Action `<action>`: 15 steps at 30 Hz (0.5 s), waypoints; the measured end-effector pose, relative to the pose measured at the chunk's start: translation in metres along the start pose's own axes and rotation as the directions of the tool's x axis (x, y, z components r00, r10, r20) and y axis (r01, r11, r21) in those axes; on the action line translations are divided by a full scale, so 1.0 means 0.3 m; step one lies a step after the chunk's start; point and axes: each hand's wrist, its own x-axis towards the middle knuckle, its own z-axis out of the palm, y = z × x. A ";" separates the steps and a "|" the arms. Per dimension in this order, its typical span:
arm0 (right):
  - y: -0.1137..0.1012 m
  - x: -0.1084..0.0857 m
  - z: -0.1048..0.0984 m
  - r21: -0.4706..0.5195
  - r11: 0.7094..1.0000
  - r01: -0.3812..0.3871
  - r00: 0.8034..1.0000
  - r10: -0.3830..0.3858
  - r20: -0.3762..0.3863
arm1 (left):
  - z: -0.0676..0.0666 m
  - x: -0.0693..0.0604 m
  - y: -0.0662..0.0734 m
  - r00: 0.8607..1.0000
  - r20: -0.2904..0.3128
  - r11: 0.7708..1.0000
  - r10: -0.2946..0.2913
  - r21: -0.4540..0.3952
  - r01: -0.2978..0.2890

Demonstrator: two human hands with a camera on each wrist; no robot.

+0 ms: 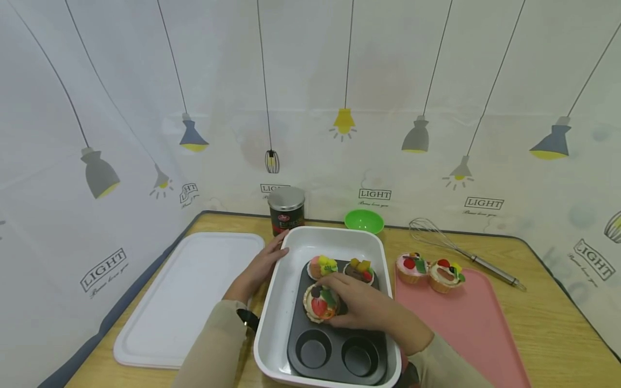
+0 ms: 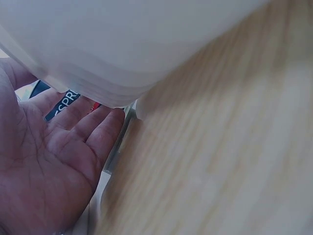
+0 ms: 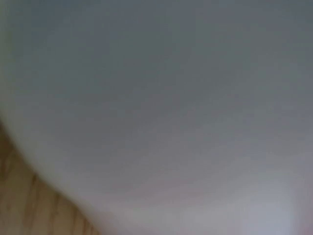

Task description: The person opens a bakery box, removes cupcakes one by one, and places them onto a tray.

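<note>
A deep white tray (image 1: 273, 312) holds a dark muffin pan (image 1: 338, 338) with round cups. My right hand (image 1: 361, 302) grips a cupcake (image 1: 321, 304) topped with red and green pieces, at the pan's middle left cup; whether it touches the cup is hidden. Behind it sit a yellow-topped cupcake (image 1: 322, 266) and a chocolate cupcake (image 1: 359, 270) in the far cups. My left hand (image 1: 259, 269) holds the white tray's left rim near the far corner, thumb over the edge. In the left wrist view, the left fingers (image 2: 100, 129) lie against the tray's outer wall.
A pink board (image 1: 466, 328) on the right bears two cupcakes (image 1: 429, 272). Beyond them lies a whisk (image 1: 466, 253). An espresso tin (image 1: 286, 210) and a green bowl (image 1: 364, 221) stand behind the tray. A white board (image 1: 194, 296) lies left. The right wrist view is blurred.
</note>
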 end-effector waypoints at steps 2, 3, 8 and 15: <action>0.001 0.000 0.000 0.003 1.000 0.001 1.000 -0.001 -0.003 | -0.001 0.000 -0.001 1.000 0.000 1.000 0.000 0.003 0.000; 0.001 0.000 0.000 0.005 1.000 0.002 1.000 -0.002 -0.006 | -0.002 0.000 -0.001 1.000 -0.002 1.000 -0.001 0.006 0.001; -0.006 -0.002 -0.003 0.007 1.000 0.007 1.000 -0.007 -0.019 | -0.004 -0.001 -0.003 1.000 -0.002 1.000 0.000 0.012 0.000; -0.011 -0.002 -0.007 0.009 1.000 0.017 0.999 -0.016 -0.041 | -0.005 0.002 -0.004 1.000 -0.007 1.000 -0.005 0.018 0.005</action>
